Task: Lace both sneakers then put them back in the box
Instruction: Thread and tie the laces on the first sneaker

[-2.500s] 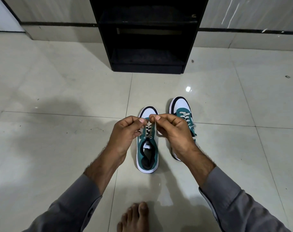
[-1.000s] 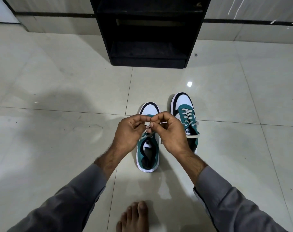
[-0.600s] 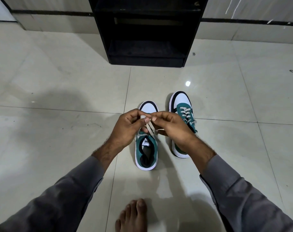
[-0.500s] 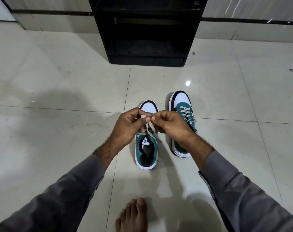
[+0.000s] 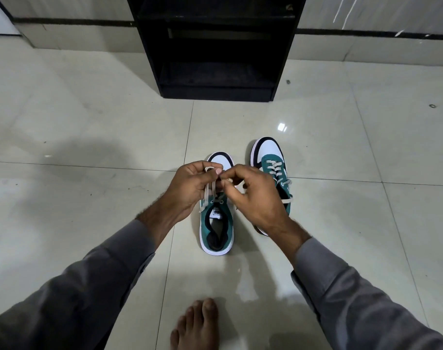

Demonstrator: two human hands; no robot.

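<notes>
Open tiled floor (image 5: 89, 137) from 7 to 11 o'clock and 1 to 5 o'clock of the sneakers (image 5: 216, 223); black shelf unit (image 5: 215, 46) blocks 12 o'clock; bare foot (image 5: 197, 327) lies at 6 o'clock

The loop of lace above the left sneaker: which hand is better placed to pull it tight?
Probably the left hand: its fingers already pinch the loop.

One head-worn wide view — looking forward and down, close above the fingers (image 5: 216, 173), glossy pale tiled floor (image 5: 89, 127) beyond.
</notes>
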